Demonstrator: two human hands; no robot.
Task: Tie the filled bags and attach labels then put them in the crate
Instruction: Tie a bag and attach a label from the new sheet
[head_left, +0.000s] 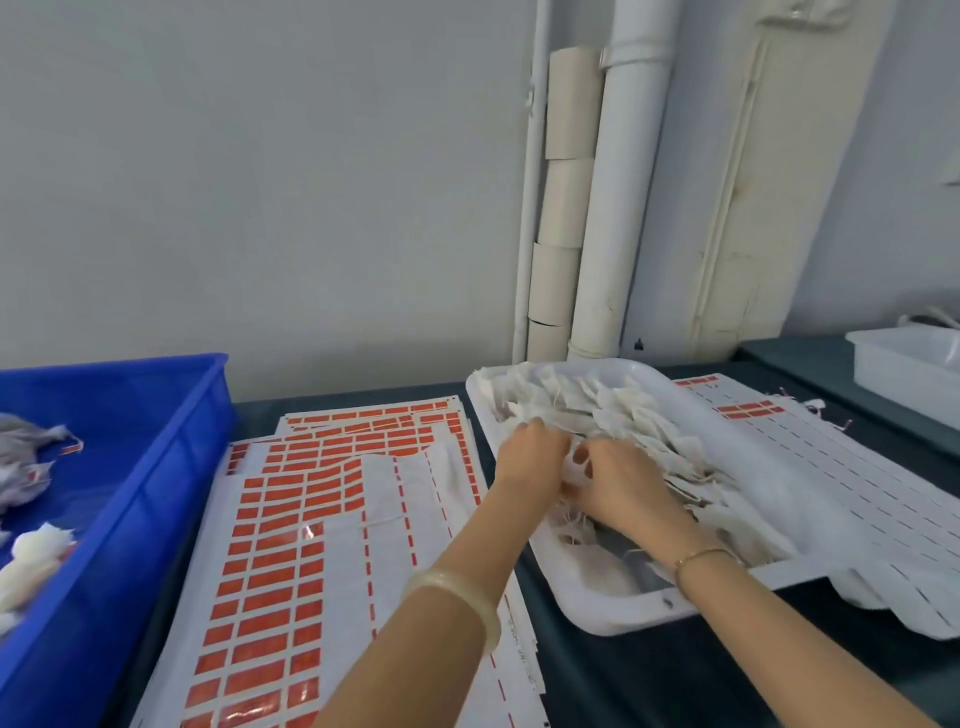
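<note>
Table (649, 686): one crate (171, 467), one gripped bag (576, 463).

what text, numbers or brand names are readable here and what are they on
Nothing here reads clearly.
Red labels on the label sheets: print too blurred to read.
Small print line along one sheet's edge: too small to read.
Red label on a tied bag in the blue crate: unreadable.
Bags in the white tray: no print shows.

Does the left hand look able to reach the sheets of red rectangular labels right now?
Probably yes: the label sheets lie uncovered beside the left hand, though it grips a white mesh bag.
</note>
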